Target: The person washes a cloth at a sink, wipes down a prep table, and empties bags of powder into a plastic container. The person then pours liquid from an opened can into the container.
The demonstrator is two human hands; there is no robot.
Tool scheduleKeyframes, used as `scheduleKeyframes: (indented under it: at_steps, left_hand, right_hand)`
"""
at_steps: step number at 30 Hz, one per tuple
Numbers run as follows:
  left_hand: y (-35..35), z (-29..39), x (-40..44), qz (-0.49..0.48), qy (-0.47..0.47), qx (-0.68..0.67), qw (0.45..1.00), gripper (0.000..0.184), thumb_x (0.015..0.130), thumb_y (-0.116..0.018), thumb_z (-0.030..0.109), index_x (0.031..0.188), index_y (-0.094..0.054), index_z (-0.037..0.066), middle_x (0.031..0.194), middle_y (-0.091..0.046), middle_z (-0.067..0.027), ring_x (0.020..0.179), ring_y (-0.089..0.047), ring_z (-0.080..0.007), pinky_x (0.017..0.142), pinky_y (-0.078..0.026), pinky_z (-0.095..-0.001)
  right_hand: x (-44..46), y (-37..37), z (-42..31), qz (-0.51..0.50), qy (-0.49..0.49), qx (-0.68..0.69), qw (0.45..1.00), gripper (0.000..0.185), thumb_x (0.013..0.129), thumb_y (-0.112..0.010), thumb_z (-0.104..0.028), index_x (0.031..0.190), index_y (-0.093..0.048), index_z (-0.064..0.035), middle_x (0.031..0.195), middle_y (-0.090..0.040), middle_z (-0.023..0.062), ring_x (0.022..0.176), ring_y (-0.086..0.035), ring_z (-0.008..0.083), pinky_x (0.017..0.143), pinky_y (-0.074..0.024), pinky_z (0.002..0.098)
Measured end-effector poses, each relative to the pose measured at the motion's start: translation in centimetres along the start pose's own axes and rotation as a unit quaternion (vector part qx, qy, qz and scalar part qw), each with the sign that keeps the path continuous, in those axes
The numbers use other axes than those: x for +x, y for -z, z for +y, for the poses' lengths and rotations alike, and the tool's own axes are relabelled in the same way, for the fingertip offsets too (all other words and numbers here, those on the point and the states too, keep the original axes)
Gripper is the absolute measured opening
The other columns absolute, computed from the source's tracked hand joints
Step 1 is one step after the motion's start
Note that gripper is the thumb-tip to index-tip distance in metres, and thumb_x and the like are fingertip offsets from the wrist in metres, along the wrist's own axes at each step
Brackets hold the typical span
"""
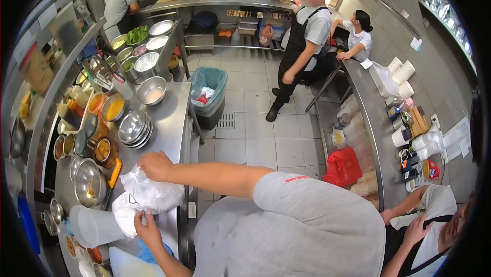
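Note:
My right hand is closed around the gathered top of a white plastic bag that bulges on the steel counter. Against it lies a second white bag with a small dark mark. My left hand has its thumb and fingers bent together at the lower edge of the white plastic; the exact grip is partly hidden. Beside the bags are a translucent plastic container, a steel bowl with food scraps and an orange-handled knife.
Stacked steel bowls and sauce containers crowd the counter. A lined bin stands past its end. A white cutting board lies nearby. One person stands in the aisle, another is close behind me.

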State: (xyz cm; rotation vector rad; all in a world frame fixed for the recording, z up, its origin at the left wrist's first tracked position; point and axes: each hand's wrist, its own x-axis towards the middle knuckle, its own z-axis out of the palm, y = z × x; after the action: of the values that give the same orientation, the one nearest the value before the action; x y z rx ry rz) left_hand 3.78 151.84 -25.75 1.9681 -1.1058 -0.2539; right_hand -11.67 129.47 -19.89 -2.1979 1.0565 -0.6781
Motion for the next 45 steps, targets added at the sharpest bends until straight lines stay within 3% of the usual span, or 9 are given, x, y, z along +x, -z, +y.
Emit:
scheduleKeyframes:
  at_steps: [5, 7, 11, 13, 16, 19, 26, 33, 45]
  left_hand:
    - [0.6, 6.9, 1.4, 0.029, 0.028, 0.033, 0.999, 0.033, 0.095, -0.073, 0.018, 0.121, -0.066, -0.001, 0.119, -0.067, -0.0179, 0.111, -0.063, -0.0332, 0.094, -0.05, -0.0423]
    - [-0.7, 10.1, 2.5, 0.02, -0.139, 0.021, 0.99, 0.027, 0.096, -0.072, 0.016, 0.117, -0.067, -0.001, 0.107, -0.068, -0.0162, 0.101, -0.065, -0.0329, 0.082, -0.051, -0.0392]
    - [-4.5, 6.8, 5.6, -0.015, -0.142, -0.023, 0.989, 0.024, 0.098, -0.07, 0.016, 0.112, -0.066, -0.003, 0.098, -0.068, -0.0106, 0.088, -0.064, -0.0243, 0.077, -0.049, -0.0341]
    - [-4.4, 6.8, 6.1, -0.079, -0.008, -0.087, 0.993, 0.024, 0.1, -0.069, 0.018, 0.114, -0.067, -0.003, 0.102, -0.07, -0.0056, 0.087, -0.064, -0.0198, 0.077, -0.048, -0.031]
    - [-4.0, 10.3, 5.1, -0.041, 0.229, -0.344, 0.91, 0.022, 0.102, -0.067, 0.018, 0.108, -0.071, -0.004, 0.104, -0.071, -0.0062, 0.092, -0.066, -0.0151, 0.081, -0.052, -0.0302]
    - [-4.5, 9.4, 5.4, -0.052, 0.214, -0.466, 0.857, 0.024, 0.103, -0.068, 0.02, 0.105, -0.07, -0.004, 0.095, -0.07, -0.0029, 0.083, -0.063, -0.0103, 0.077, -0.051, -0.0271]
    - [-2.7, 8.9, 4.2, -0.037, 0.091, -0.276, 0.956, 0.023, 0.1, -0.069, 0.023, 0.09, -0.075, 0.003, 0.073, -0.059, 0.0041, 0.066, -0.043, -0.0057, 0.058, -0.033, -0.027]
    - [-3.4, 6.9, 2.4, 0.007, 0.129, -0.209, 0.969, 0.037, 0.101, -0.067, 0.031, 0.094, -0.076, -0.004, 0.074, -0.07, -0.0133, 0.072, -0.062, -0.0163, 0.069, -0.05, -0.036]
    - [-2.8, 6.4, 3.2, -0.016, 0.219, -0.301, 0.928, 0.021, 0.104, -0.065, 0.029, 0.104, -0.069, 0.009, 0.07, -0.051, 0.006, 0.059, -0.041, -0.0064, 0.052, -0.035, -0.0282]
  right_hand:
    - [-1.0, 0.9, -0.5, -0.076, 0.04, 0.058, 0.995, 0.018, 0.095, -0.065, -0.027, 0.101, -0.075, -0.0132, 0.111, -0.067, 0.0115, 0.114, -0.061, 0.0359, 0.094, -0.0453, 0.0568]
    - [-0.5, -1.1, 0.6, -0.145, 0.143, 0.122, 0.972, 0.019, 0.095, -0.067, -0.03, 0.098, -0.075, -0.0122, 0.115, -0.067, 0.0102, 0.114, -0.057, 0.0359, 0.095, -0.0463, 0.0532]
    - [-2.1, 0.4, -1.2, -0.105, 0.125, 0.089, 0.983, 0.021, 0.094, -0.069, -0.032, 0.102, -0.072, -0.0123, 0.117, -0.065, 0.0098, 0.115, -0.055, 0.0348, 0.095, -0.046, 0.0517]
    - [-2.8, 0.7, -1.0, 0.182, 0.089, 0.109, 0.973, 0.027, 0.091, -0.073, -0.034, 0.109, -0.07, -0.0132, 0.116, -0.063, 0.0073, 0.112, -0.056, 0.0335, 0.094, -0.046, 0.0503]
    - [-4.9, 4.0, -1.2, 0.049, 0.167, -0.03, 0.984, 0.035, 0.088, -0.075, -0.034, 0.117, -0.068, -0.015, 0.113, -0.064, 0.0055, 0.112, -0.057, 0.0332, 0.095, -0.0465, 0.0495]
    - [-6.5, 1.7, -1.5, 0.005, 0.142, -0.012, 0.99, 0.037, 0.086, -0.077, -0.036, 0.117, -0.069, -0.0171, 0.114, -0.066, 0.0046, 0.113, -0.057, 0.0329, 0.092, -0.048, 0.0497]
    - [-3.4, -0.7, 0.3, -0.092, 0.066, 0.099, 0.989, 0.016, 0.085, -0.078, -0.031, 0.088, -0.079, -0.0147, 0.089, -0.077, 0.0073, 0.084, -0.072, 0.0314, 0.077, -0.0553, 0.0434]
    - [-4.0, 0.7, -1.3, -0.197, 0.048, 0.131, 0.97, 0.029, 0.089, -0.08, -0.037, 0.094, -0.079, -0.008, 0.084, -0.076, 0.0126, 0.077, -0.072, 0.0281, 0.073, -0.0547, 0.0387]
    - [-3.5, -1.2, -4.5, -0.097, 0.009, 0.026, 0.995, 0.036, 0.082, -0.084, -0.043, 0.085, -0.077, -0.008, 0.08, -0.074, 0.0145, 0.075, -0.072, 0.0328, 0.071, -0.0564, 0.0426]
